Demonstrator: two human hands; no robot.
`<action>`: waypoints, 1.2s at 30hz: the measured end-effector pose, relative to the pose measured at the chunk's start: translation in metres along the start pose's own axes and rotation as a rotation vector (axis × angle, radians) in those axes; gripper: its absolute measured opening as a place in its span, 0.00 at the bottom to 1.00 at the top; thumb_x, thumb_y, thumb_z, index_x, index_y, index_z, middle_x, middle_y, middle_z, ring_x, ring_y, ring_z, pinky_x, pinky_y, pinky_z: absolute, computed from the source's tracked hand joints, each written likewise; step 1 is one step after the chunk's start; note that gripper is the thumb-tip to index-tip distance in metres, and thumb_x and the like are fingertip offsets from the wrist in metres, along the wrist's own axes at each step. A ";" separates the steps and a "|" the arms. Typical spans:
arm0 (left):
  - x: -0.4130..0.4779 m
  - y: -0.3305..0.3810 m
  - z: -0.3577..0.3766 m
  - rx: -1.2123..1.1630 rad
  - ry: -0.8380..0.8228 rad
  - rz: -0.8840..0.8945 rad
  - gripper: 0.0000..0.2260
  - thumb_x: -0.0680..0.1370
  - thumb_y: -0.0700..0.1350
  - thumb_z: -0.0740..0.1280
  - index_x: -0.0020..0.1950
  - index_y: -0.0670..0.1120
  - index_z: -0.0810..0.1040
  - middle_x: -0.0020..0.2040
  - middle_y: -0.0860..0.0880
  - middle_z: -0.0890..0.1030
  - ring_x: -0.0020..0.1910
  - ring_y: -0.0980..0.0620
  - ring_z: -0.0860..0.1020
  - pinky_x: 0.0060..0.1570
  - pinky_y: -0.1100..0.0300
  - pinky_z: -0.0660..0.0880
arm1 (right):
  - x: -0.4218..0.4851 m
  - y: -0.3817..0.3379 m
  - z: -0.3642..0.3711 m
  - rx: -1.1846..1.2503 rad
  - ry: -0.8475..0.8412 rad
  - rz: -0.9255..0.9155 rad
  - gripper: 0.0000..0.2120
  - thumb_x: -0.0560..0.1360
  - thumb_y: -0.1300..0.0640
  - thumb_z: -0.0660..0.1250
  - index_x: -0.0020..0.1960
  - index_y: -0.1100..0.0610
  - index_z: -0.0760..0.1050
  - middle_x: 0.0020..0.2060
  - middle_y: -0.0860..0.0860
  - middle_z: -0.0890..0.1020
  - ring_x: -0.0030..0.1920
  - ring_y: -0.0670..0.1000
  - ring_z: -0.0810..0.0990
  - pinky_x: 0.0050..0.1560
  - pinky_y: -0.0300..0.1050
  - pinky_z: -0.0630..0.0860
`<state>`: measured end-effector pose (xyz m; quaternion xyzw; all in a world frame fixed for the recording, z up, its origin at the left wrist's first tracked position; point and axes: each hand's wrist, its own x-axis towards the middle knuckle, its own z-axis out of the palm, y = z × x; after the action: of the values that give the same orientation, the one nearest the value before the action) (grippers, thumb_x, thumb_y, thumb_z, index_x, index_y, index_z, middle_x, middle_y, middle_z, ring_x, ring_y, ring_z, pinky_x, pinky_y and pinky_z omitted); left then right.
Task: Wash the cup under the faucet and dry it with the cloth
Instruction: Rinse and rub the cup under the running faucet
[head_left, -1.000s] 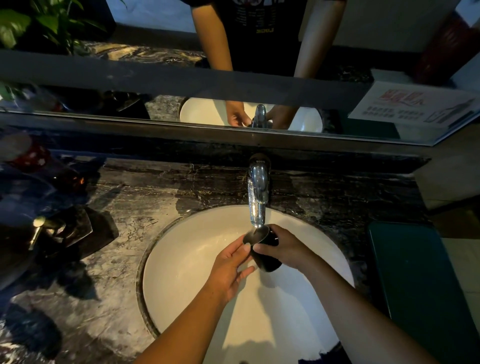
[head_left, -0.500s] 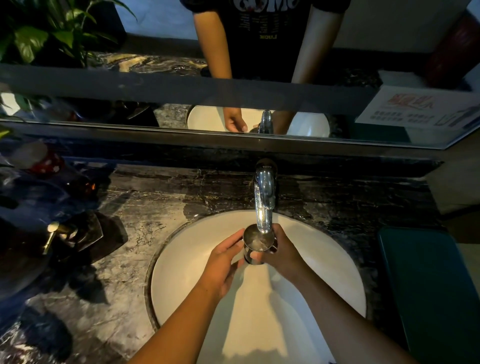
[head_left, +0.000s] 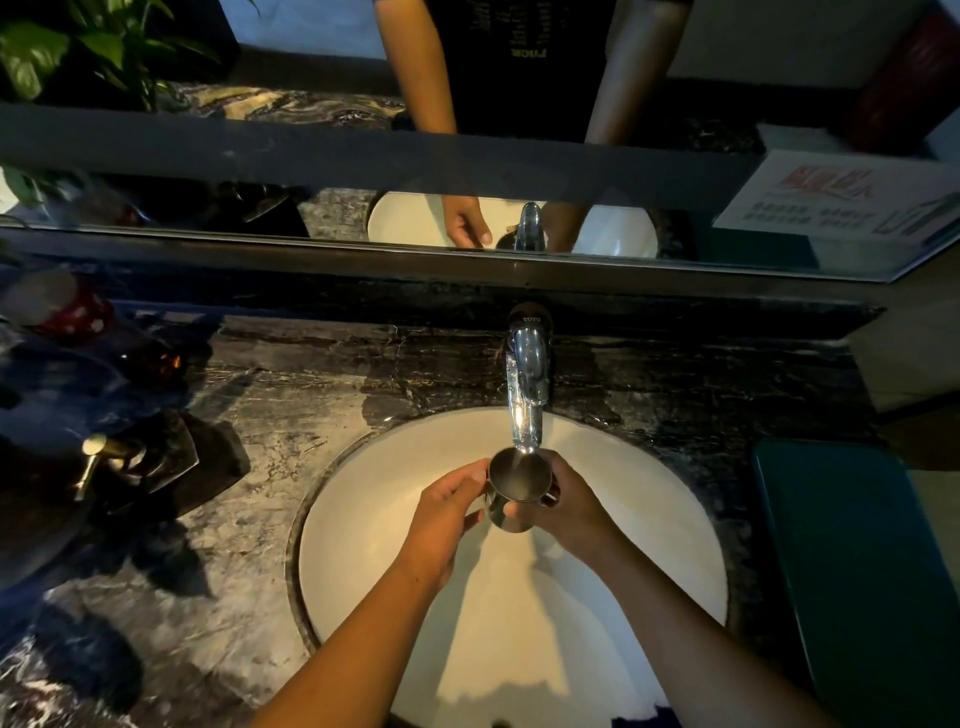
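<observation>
Held upright over the middle of a round white basin (head_left: 363, 545), directly under the spout of a chromed, downward-curving faucet (head_left: 527, 384): a small dark metal cup (head_left: 515, 491), cylindrical, smooth and dully reflective, mouth open to the camera. Thin stream of water falling from the spout into the cup's mouth; level of water inside too dark to tell. Right hand (head_left: 574, 506) wrapped around the cup's right side, fingers curled and clamped on the wall of the cup, a handle-like loop just showing by them. Left hand (head_left: 441, 519) against the cup's left side, fingers (head_left: 467, 480) loosely together and touching the rim and wall, pressed to it rather than closed around it. Basin glossy and smooth, sunk into a dark marble bench (head_left: 249, 467) veined in grey and white, with a dark ring around the rim. Flat teal rectangular slab (head_left: 857, 571) with rounded corners on the bench at far right, well apart from the basin; whether cloth or tray, cannot tell. At left, a brass-coloured pump head (head_left: 93, 452) on a dark angular dish, and a red white-spotted object (head_left: 78, 314) further back, blurred. Above the bench, a long mirror (head_left: 260, 156) reflecting both forearms, the basin and the faucet, with green leaves (head_left: 78, 47) at its upper left.
</observation>
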<state>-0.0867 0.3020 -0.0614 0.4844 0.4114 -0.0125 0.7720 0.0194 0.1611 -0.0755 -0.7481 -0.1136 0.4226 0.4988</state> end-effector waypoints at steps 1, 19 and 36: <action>-0.002 0.001 0.004 0.022 -0.014 -0.001 0.12 0.84 0.47 0.63 0.62 0.51 0.84 0.57 0.54 0.87 0.60 0.54 0.81 0.57 0.55 0.76 | 0.001 0.000 -0.003 -0.001 0.021 -0.003 0.32 0.61 0.48 0.81 0.62 0.40 0.74 0.60 0.43 0.81 0.65 0.50 0.78 0.64 0.49 0.76; -0.008 -0.013 0.000 -0.013 -0.020 0.019 0.22 0.84 0.58 0.54 0.69 0.51 0.79 0.66 0.56 0.81 0.68 0.57 0.76 0.64 0.55 0.73 | 0.004 -0.004 0.002 0.003 0.059 -0.045 0.29 0.62 0.51 0.80 0.61 0.43 0.75 0.54 0.44 0.84 0.57 0.45 0.82 0.56 0.40 0.78; -0.012 -0.008 0.005 -0.053 -0.014 -0.017 0.18 0.85 0.56 0.52 0.63 0.56 0.80 0.56 0.64 0.85 0.63 0.62 0.78 0.53 0.60 0.76 | 0.005 -0.008 0.008 0.025 0.043 -0.047 0.32 0.61 0.51 0.79 0.62 0.41 0.74 0.55 0.44 0.84 0.58 0.47 0.82 0.57 0.45 0.80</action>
<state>-0.0949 0.2896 -0.0584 0.4601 0.4100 -0.0115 0.7874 0.0184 0.1737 -0.0726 -0.7478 -0.1153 0.3960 0.5203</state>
